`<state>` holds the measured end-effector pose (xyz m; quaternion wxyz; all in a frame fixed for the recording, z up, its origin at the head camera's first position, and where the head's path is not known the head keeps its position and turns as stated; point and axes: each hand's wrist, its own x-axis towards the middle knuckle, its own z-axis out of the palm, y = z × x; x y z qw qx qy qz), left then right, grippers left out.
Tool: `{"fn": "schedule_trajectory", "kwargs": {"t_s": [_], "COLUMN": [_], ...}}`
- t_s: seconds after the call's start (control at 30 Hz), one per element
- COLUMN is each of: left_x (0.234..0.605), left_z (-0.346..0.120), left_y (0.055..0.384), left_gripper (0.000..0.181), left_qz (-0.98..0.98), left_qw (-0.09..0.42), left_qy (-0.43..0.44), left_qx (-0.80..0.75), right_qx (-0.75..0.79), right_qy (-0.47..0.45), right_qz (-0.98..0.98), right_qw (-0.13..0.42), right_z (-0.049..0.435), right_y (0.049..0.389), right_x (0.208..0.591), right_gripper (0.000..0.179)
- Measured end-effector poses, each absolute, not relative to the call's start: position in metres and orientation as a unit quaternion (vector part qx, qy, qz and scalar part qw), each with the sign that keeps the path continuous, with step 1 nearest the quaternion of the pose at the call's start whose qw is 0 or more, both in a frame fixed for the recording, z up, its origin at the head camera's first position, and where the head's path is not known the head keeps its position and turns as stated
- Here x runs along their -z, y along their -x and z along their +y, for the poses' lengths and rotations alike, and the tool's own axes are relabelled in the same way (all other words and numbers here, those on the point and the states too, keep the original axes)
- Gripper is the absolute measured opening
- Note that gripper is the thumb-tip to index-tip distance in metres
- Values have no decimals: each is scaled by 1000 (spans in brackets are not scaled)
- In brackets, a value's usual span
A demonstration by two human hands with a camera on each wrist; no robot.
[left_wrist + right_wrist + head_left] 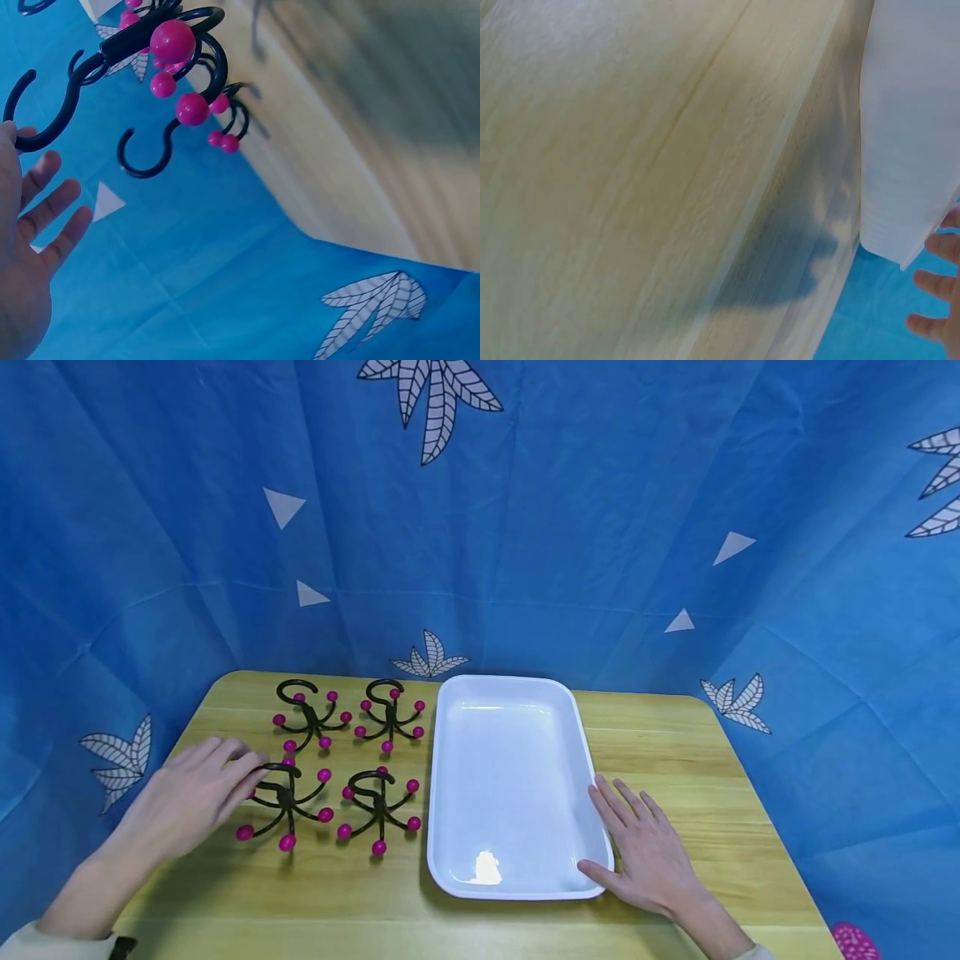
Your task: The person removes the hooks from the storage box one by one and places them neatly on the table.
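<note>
My left hand (197,789) is at the front-left black hanging hook (286,797), a piece with a curled top and several curved arms ending in pink balls. In the left wrist view its thumb and forefinger pinch the bend of the curled hook (56,139), while the other fingers (52,217) spread loosely. Three more such hooks stand near: front right (378,810), back left (311,718) and back right (390,718). My right hand (648,852) rests with straight fingers on the right rim of a white rectangular tray (510,895), which has nothing in it.
Everything stands on a light wood-grain table (675,743) with rounded back corners. A blue curtain (600,485) printed with leaves and triangles hangs right behind the table and along its sides. Near the lower right corner is a pink patch (855,941).
</note>
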<state>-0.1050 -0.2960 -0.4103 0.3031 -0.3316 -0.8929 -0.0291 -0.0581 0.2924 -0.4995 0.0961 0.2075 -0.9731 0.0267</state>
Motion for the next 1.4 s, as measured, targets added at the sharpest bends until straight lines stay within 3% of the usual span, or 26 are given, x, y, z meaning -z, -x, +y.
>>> {"fn": "schedule_trajectory", "kwargs": {"t_s": [0.37, 0.9, 1.27, 1.4], "left_x": [435, 441, 438, 430], "left_z": [-300, -310, -306, -296], "left_y": [104, 104, 101, 100], "left_gripper": [66, 64, 36, 37], "left_qz": [-900, -911, -929, -939], "left_qw": [278, 258, 229, 209], "left_qy": [335, 319, 289, 269], "left_qx": [13, 29, 45, 44], "right_qx": [-27, -25, -22, -17], "right_qy": [-207, -211, -209, -214], "right_qz": [-973, -971, -972, -970], "right_qw": [100, 112, 102, 115], "right_z": [293, 290, 290, 292], "right_y": [59, 59, 62, 64], "right_x": [500, 500, 500, 497], "right_gripper": [102, 101, 103, 104]}}
